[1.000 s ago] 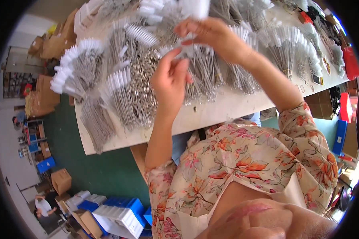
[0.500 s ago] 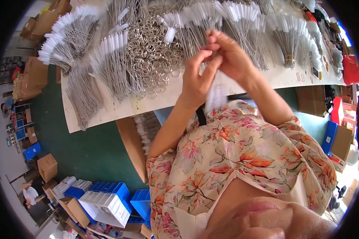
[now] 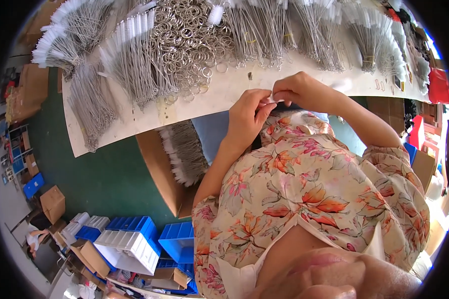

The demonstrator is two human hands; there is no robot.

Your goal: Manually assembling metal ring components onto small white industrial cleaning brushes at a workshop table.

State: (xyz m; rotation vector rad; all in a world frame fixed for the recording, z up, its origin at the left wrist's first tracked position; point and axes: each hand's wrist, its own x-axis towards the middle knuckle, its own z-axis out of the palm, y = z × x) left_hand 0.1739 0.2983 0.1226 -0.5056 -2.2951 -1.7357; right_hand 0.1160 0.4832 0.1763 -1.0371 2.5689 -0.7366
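Note:
My left hand [image 3: 248, 113] and my right hand [image 3: 304, 92] meet in front of my waist, just off the table's near edge. Both are closed, with thumbs and fingertips pinched together. Something small and pale shows between the fingertips, too small to name. Beside my right wrist is the blurred white bristle head of a wire brush [image 3: 341, 85]; my right hand hides its wire. Beyond my hands, loose metal split rings [image 3: 192, 47] lie heaped on the table [image 3: 149, 122]. Wire brushes [image 3: 142, 65] with white bristles lie in bunches on both sides of the heap.
Below the table's edge stands an open cardboard box [image 3: 157, 167] holding more wire brushes [image 3: 184, 157]. Blue and white plastic bins [image 3: 129, 249] stand on the lower left. A red container [image 3: 439, 85] is at the far right. Another person [image 3: 35, 236] shows at the lower left.
Both hands have come down toward my waist, away from above the table. The brush head that hung below my left hand now shows at my right wrist. The view has shifted slightly.

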